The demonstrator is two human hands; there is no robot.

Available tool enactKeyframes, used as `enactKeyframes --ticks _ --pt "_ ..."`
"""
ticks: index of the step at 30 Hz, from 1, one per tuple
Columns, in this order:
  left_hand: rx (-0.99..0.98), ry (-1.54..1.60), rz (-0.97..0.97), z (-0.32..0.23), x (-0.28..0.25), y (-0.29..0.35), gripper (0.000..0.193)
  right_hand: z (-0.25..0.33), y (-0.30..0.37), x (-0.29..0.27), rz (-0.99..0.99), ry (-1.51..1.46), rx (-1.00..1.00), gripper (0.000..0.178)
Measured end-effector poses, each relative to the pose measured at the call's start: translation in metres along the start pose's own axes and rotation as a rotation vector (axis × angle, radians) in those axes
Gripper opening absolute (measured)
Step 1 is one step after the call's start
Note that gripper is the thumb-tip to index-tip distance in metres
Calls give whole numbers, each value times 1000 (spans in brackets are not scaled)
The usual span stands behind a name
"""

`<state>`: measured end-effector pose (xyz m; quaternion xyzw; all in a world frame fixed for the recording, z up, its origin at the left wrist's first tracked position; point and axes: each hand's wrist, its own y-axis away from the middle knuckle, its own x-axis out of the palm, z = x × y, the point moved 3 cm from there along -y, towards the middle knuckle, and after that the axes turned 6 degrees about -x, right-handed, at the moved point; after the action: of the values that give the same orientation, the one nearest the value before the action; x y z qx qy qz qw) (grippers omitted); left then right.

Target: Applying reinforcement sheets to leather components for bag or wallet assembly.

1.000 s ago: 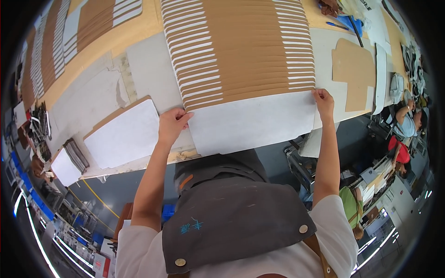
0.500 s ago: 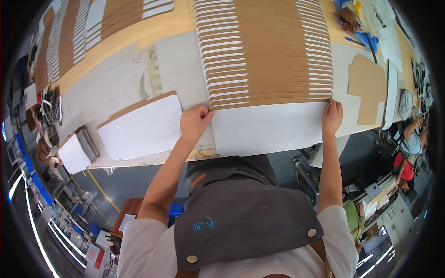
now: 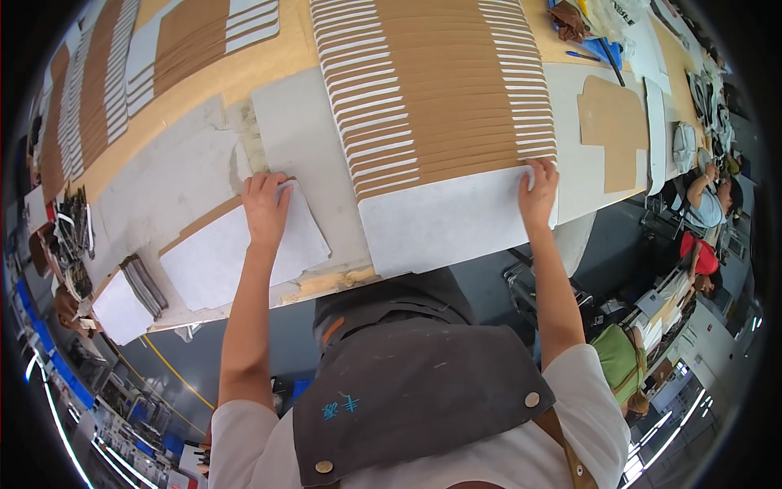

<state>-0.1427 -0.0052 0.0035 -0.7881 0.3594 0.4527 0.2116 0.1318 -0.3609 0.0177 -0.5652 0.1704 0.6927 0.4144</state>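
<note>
A long row of overlapping brown panels with white side bands (image 3: 452,98) runs away from me on the table. Its nearest panel shows a broad white face (image 3: 444,220). My right hand (image 3: 538,196) is at the far right corner of that panel, its bent fingers on the edge. To the left lies a separate white-faced panel with a brown border (image 3: 301,236). Over its far edge, near the right corner, my left hand (image 3: 266,212) has its fingers curled, with the thumb on the white side. The fingertips are partly hidden.
More overlapping panels (image 3: 191,37) lie at the far left. A small stack of white-faced pieces (image 3: 126,306) sits by the left front edge. On the right are a brown template (image 3: 615,122), a blue pen (image 3: 582,56) and plastic bags. Other people sit farther right.
My left hand has left the row's near left corner and moved left onto the separate panel. My right hand stays near the right corner, slightly farther in. The whole view has shifted.
</note>
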Motion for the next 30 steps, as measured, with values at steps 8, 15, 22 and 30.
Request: enactKeyframes --ticks 8,15,22,30 --pt "193 3 -125 -2 -9 0 8 160 18 46 111 -490 -232 26" --pt "343 11 -178 -2 -28 1 9 291 12 108 333 -883 -173 22" --pt "348 61 -182 4 -36 2 10 307 6 120 352 -812 -13 8" --pt "408 107 -154 16 -33 10 11 307 20 144 384 -806 46 13"
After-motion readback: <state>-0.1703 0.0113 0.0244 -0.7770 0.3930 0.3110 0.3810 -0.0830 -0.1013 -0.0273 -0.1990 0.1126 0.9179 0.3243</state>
